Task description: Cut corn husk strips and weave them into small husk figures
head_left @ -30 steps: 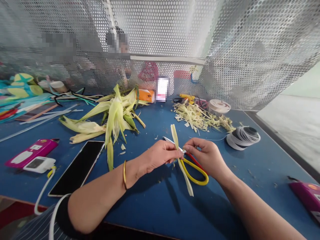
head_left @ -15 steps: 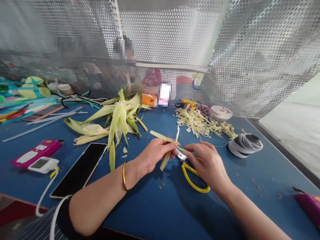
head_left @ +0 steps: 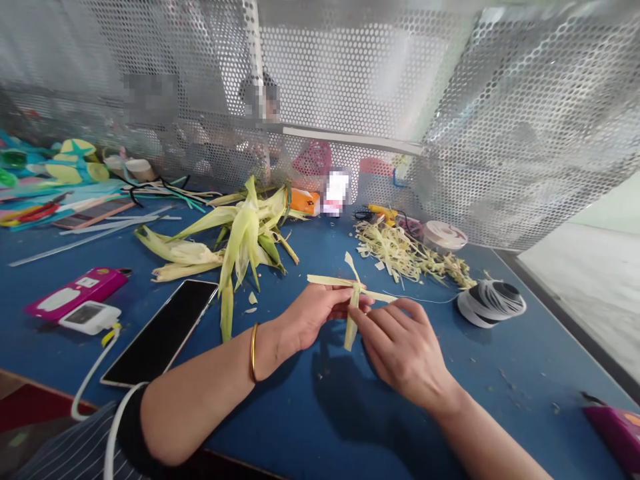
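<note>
Two pale corn husk strips (head_left: 353,327) cross each other in front of me, joined at a small knot-like middle. My left hand (head_left: 320,308) pinches them near the crossing, a gold bangle on its wrist. On the lower strip, the thumb and fingertips of my right hand (head_left: 400,337) are closed, its other fingers curled. A thin thread runs from near the strips to a spool of white and black thread (head_left: 491,303) at the right. The yellow-handled scissors do not show now.
Whole corn husks (head_left: 245,233) lie at the back left, shredded husk (head_left: 387,247) at the back right. A dark phone (head_left: 163,333), a magenta device (head_left: 77,293) and a white cabled device (head_left: 90,315) lie left. A perforated screen (head_left: 350,80) borders the table's back; a person is behind it.
The husk strips turned from one upright piece into a cross shape in my hands. My right hand shifted from the crossing down to the lower strip. The scissors went out of sight.
</note>
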Motion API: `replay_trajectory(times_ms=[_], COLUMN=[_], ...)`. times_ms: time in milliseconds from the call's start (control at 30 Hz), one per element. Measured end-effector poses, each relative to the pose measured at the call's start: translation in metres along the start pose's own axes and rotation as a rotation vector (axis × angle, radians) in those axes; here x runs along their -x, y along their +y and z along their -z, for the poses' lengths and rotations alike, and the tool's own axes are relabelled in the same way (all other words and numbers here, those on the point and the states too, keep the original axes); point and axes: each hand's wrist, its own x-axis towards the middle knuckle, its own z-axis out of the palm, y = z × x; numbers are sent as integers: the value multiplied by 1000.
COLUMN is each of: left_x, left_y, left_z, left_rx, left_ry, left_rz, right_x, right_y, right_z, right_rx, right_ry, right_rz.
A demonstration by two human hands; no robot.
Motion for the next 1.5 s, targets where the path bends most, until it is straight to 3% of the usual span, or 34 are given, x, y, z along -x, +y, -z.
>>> replay_trajectory(times_ms=[433, 833, 1033, 1100, 1167, 1267, 1367, 1500], left_x=[-3, 0, -2, -3, -4, -4, -4, -5], left_y=[-15, -15, -11, -6, -2, 0, -4, -14], left_z=[-2, -7, -1, 1, 3, 3, 2, 1], left_rx=[53, 68, 105, 120, 133, 122, -4, -224], left_ry=[-16, 26, -21, -12, 2, 9, 27, 82], left_rz=[73, 60, 80, 77, 73, 85, 44, -81], right_x=[2, 5, 4, 5, 4, 4, 4, 3], right_y=[-8, -12, -10, -5, 1, 8, 8, 1], right_z=[-10, -13, -7, -3, 0, -3, -9, -13], right_rx=[86, -140, -162, -120, -38, -14, -84, -100], right_ry=[-36, 39, 33, 83, 137, 76, -38, -30], right_rz=[72, 105, 126, 66, -123, -366, -345, -302])
